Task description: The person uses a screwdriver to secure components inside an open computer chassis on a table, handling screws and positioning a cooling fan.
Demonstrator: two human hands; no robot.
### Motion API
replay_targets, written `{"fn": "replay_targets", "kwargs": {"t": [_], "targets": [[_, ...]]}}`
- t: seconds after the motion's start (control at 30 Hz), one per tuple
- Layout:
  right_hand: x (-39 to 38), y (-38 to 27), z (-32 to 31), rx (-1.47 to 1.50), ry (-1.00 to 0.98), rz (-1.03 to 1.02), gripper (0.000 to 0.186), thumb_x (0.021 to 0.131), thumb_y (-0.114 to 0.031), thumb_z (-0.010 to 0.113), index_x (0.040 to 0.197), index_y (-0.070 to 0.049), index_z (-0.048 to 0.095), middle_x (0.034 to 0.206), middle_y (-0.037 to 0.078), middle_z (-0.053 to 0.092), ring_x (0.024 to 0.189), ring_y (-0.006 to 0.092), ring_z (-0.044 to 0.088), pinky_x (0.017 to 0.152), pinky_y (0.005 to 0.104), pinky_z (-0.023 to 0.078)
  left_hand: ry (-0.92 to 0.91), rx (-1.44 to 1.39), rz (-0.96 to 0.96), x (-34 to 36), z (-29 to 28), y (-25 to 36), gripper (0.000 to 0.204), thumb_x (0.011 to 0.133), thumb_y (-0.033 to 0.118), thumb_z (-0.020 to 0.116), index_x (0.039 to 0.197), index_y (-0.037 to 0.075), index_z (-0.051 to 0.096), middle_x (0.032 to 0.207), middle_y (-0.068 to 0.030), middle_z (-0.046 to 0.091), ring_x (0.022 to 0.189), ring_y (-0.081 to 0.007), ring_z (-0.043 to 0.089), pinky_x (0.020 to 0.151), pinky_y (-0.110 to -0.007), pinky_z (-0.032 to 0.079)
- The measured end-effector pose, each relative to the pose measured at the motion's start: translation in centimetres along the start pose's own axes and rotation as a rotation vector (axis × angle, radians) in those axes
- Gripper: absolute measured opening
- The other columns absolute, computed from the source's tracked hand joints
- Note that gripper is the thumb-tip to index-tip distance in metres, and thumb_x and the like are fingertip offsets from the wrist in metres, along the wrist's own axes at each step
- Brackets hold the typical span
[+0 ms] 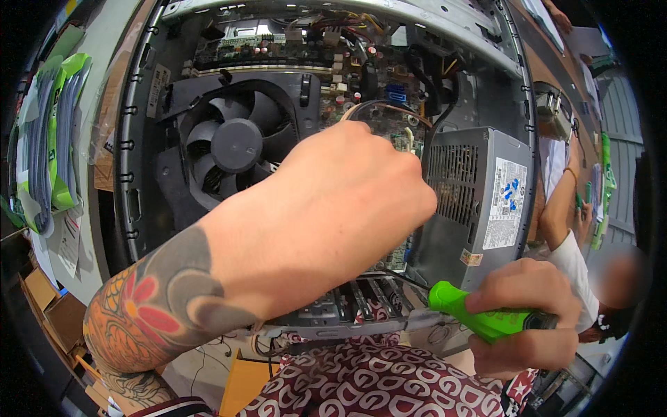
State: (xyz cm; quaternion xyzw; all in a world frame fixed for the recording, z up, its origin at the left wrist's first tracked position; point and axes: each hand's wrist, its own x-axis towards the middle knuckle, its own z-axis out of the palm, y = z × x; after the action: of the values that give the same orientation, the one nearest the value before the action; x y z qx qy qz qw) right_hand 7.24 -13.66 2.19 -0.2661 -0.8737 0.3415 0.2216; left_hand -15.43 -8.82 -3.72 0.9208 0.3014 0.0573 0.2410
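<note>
An opened desktop computer case lies before me. My left hand is closed over the circuit board; its fingertips, and anything in them, are hidden beneath it. Thin cables loop out just beyond the knuckles. To that hand's left sits a large black fan in a shroud, partly covered by my forearm. On its right is the grey power supply, with a vented side and a white label. My right hand grips a green-handled screwdriver; its thin dark shaft points left over the case's near edge.
Green-and-grey packs stand at the far left. Past the case on the right, a co-worker's arm reaches over the bench near a small metal device. The case's metal rail crosses the far side. Cardboard boxes lie at lower left.
</note>
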Motion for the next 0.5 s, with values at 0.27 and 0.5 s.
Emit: {"fn": "replay_targets", "kwargs": {"t": [0.27,0.5], "targets": [[0.3,0.3,0.9,0.027,0.023,-0.058,0.037,0.056,-0.002,0.080,0.086,-0.017,0.064,0.087,0.015,0.066,0.065,0.0213,0.063,0.055,0.0285,0.054,-0.052,-0.002,-0.048,-0.2,0.2,0.0,0.009,0.067,0.007,0.069,0.076,0.003,0.067,0.070,-0.0121,0.065,0.077,-0.0299,0.067,0.074,-0.038,0.052],[0.3,2.2,0.3,0.132,-0.013,-0.189,0.043,0.060,-0.004,0.081,0.095,-0.020,0.062,0.089,0.012,0.067,0.063,0.0199,0.061,0.051,0.0281,0.050,-0.028,0.007,-0.021,0.4,0.2,0.1,0.009,0.067,0.007,0.069,0.075,0.003,0.066,0.069,-0.0120,0.065,0.077,-0.0303,0.067,0.073,-0.038,0.052]]}}
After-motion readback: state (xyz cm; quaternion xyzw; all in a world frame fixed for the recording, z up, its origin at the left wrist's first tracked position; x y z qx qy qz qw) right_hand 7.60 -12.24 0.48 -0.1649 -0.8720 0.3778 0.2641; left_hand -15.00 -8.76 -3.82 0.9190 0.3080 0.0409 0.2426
